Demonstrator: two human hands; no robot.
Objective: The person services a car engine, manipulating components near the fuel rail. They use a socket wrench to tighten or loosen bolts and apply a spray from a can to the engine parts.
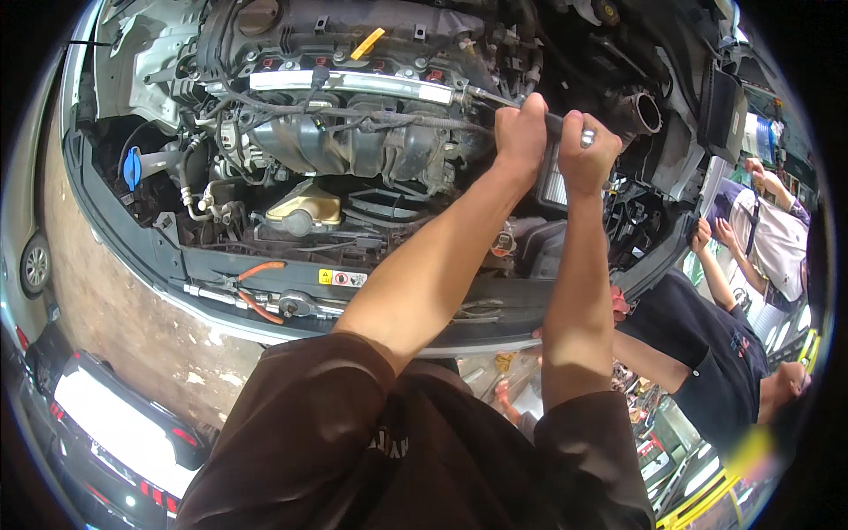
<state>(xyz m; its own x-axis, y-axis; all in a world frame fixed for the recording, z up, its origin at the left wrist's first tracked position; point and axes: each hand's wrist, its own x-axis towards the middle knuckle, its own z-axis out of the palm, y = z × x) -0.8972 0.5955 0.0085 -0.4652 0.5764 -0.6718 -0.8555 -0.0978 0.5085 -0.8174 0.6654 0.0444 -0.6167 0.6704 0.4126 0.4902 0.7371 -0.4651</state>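
Note:
My left hand (pixel 521 134) and my right hand (pixel 586 152) are closed in fists, one behind the other, around a long tool with a metal shaft (pixel 491 96) and a dark handle. Whether it is a pry bar, a screwdriver or a wrench, I cannot tell. Its far end points left and meets the right end of the silvery fuel rail (pixel 353 83) on the engine. Below the rail lies the dark plastic intake manifold (pixel 309 141). A ring shows on a finger of my right hand.
Orange-handled pliers (pixel 260 289), a ratchet (pixel 298 305) and other tools lie along the front edge of the engine bay. An open round duct (pixel 647 114) stands to the right. A person in dark clothing (pixel 698 340) is close on the right, another behind.

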